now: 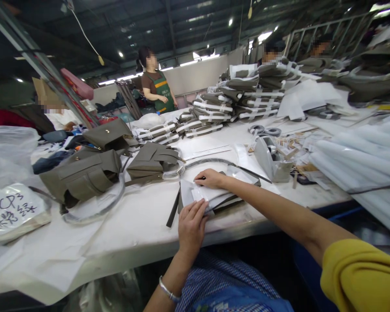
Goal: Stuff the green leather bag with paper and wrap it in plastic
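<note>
White paper-wrapped piece [199,195] lies under two hands: left [190,225]; right [209,177].

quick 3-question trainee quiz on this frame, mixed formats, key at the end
1. True or false: the left hand presses flat on the near end of the white-wrapped piece.
2. What does the right hand rest on? A) the tape dispenser B) the far end of the wrapped piece C) a grey-green handbag
3. Fill in: the wrapped bags are stacked at the ____ side of the table.

Key: 1 true; 2 B; 3 far
</note>
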`<action>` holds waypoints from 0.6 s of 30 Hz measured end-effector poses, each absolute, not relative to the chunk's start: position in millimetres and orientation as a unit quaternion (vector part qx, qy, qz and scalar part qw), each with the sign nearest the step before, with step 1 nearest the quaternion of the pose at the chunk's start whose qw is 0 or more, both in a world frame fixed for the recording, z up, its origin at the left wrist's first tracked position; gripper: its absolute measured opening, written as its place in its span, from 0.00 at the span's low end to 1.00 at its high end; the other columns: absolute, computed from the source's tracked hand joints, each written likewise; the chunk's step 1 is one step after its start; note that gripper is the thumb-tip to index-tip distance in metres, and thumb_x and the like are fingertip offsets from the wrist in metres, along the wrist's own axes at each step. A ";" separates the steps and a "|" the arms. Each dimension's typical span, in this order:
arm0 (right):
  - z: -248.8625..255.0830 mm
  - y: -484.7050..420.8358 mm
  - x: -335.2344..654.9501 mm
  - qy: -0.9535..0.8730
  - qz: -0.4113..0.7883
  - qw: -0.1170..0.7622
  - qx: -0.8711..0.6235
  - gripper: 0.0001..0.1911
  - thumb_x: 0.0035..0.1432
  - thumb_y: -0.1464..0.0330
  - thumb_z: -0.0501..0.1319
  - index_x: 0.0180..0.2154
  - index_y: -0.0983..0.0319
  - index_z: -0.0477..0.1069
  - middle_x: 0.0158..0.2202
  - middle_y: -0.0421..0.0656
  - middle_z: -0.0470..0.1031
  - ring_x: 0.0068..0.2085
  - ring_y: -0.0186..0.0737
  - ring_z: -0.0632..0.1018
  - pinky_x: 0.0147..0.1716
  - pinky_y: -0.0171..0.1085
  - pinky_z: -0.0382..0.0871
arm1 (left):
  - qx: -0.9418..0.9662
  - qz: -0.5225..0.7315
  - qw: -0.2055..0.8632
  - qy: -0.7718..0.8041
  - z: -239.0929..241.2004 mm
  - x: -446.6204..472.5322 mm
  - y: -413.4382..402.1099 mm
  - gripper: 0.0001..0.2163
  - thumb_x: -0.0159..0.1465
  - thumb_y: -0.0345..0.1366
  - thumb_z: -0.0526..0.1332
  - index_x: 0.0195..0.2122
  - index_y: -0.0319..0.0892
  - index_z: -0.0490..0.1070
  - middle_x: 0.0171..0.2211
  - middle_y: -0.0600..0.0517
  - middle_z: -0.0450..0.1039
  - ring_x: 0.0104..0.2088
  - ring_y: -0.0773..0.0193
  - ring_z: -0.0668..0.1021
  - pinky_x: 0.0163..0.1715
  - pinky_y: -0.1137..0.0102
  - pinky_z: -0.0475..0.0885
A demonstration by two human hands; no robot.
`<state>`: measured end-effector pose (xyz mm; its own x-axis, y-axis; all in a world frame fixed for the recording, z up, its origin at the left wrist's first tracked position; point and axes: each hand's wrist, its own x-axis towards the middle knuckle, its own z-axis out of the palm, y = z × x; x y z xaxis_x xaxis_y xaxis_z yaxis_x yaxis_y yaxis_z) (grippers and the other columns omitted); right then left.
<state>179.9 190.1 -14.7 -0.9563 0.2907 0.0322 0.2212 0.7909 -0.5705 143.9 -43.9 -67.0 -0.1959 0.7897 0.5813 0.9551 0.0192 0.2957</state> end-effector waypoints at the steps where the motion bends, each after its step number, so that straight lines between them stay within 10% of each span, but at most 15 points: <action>1: -11.4 187.7 184.9 -0.944 0.279 0.090 -0.150 0.16 0.64 0.61 0.58 0.47 0.58 0.79 0.48 0.41 0.79 0.51 0.46 0.77 0.53 0.36 0.67 | -0.629 -0.321 0.122 -0.697 -65.1 142.9 -46.7 0.23 0.64 0.28 0.61 0.61 0.49 0.66 0.57 0.48 0.72 0.57 0.53 0.72 0.57 0.52 0.70; 8: 2.7 200.8 281.1 -0.919 0.143 0.234 -0.282 0.19 0.66 0.62 0.57 0.54 0.63 0.74 0.57 0.51 0.71 0.60 0.54 0.68 0.63 0.48 0.56 | -0.565 -0.444 -0.013 -0.695 -42.1 105.6 -62.1 0.19 0.66 0.40 0.61 0.59 0.48 0.68 0.61 0.48 0.67 0.63 0.56 0.67 0.65 0.54 0.61; 18: -10.4 222.6 341.7 -0.836 0.252 0.134 -0.469 0.34 0.61 0.51 0.59 0.62 0.63 0.65 0.56 0.53 0.73 0.56 0.57 0.74 0.57 0.50 0.66 | -0.273 -0.560 -0.283 -0.729 -46.1 66.9 -3.0 0.34 0.62 0.49 0.65 0.64 0.36 0.60 0.60 0.34 0.66 0.54 0.49 0.76 0.52 0.58 0.74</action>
<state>341.7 222.6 -10.4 -0.5246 0.8513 -0.0127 0.7165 0.4334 -0.5466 66.9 -3.0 -46.1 -0.6905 0.7155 -0.1058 0.0814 0.2223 0.9716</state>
